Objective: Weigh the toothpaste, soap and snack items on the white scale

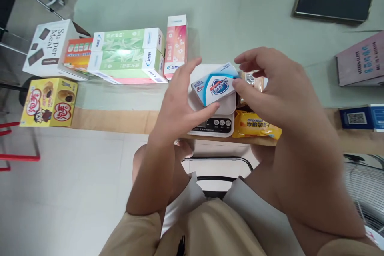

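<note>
A white and blue Safeguard soap box (217, 85) lies slanted over the pan of a white kitchen scale (229, 107). My left hand (180, 106) is open at the scale's left side, thumb stretched along the box's near edge and fingers spread. On the other side my right hand (267, 84) is open, its thumb tip at the box's right end and its fingers curved apart above. Whether the thumb presses on the box I cannot tell. Beside the scale, partly under my right hand, are a yellow soap packet (255, 124) and a clear-wrapped item (252, 82).
Left of the scale stand a pink box (176, 46), green toothpaste boxes (126, 54), an orange box (78, 54), a white Super Meal box (48, 50) and a yellow snack box (49, 102). Rightward are a phone (333, 7), a pink carton (361, 60) and a blue box (361, 118).
</note>
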A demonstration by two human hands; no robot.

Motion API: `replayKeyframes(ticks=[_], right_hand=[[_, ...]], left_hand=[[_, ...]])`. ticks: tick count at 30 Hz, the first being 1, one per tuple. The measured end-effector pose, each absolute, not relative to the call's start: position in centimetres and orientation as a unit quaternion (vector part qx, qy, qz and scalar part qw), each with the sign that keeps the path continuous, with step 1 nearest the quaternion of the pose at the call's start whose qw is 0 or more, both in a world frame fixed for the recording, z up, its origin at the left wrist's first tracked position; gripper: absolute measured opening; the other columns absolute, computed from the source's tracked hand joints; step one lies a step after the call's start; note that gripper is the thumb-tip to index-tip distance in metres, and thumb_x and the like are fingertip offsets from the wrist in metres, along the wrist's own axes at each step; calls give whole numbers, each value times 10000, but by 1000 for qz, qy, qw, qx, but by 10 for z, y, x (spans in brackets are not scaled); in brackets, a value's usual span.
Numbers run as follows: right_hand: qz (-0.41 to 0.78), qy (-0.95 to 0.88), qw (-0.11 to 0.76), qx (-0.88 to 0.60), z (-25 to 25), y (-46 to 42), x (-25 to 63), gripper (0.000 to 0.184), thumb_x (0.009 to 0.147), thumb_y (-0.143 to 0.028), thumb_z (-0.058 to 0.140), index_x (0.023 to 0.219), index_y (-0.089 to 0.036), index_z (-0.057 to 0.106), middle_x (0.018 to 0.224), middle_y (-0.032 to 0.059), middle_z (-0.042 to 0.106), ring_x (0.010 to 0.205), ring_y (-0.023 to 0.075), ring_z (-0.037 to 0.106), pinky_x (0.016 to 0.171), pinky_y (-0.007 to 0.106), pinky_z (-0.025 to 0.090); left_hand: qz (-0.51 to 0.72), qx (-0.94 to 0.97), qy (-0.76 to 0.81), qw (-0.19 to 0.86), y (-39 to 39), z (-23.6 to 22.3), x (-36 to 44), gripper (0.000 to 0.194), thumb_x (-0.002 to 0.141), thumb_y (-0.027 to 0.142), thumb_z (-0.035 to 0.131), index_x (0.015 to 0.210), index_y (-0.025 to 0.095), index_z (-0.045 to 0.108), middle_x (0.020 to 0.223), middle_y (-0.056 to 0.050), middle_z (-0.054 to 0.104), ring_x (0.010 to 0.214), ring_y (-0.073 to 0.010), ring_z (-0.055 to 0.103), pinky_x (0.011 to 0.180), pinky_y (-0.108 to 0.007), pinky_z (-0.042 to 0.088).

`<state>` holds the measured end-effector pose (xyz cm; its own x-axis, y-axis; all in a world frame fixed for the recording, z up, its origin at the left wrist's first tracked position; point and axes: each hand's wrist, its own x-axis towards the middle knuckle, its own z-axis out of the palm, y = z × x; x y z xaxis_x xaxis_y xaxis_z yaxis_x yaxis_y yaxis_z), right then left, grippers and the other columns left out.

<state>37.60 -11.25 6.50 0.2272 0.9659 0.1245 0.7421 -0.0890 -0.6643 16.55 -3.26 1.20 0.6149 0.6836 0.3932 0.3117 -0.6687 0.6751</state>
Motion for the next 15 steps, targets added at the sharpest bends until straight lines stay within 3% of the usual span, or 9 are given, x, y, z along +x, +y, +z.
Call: replayKeyframes(ticks=[4,9,12,15], right_hand=[[194,-659,290,-666,60,-109,368,421,886,-270,611,1305,-296,635,1427,91,663,1342,349,630,1048,546,566],[169,-733,212,-624,46,-103,357,597,835,-215,635,1425,-297,589,1617,85,533,1623,463,312,1248,728,352],[152,-741,196,-624,39,-99,352,571,858,-215,609,1422,-303,587,1578,88,571,1614,474,327,1253,771,304],[137,-737,177,-638,43,-96,346,518,885,-268,631,1401,-287,605,1432,114,655,1500,457,493,1252,737,338]], left_hand=[[327,855,295,274,-32,15,145,815,846,538,839,1529,338,443,1537,-115,578,1436,-370,576,1186,-537,508],[299,859,316,269,-38,14,131,766,837,383,820,1516,302,476,1465,-112,630,1323,-328,643,1118,-490,566],[288,862,313,276,-42,13,133,689,851,305,764,1483,275,492,1407,-107,663,1253,-298,674,1068,-458,593],[310,870,288,253,-43,10,139,633,846,253,733,1438,270,508,1376,-107,665,1276,-300,652,1066,-467,594]])
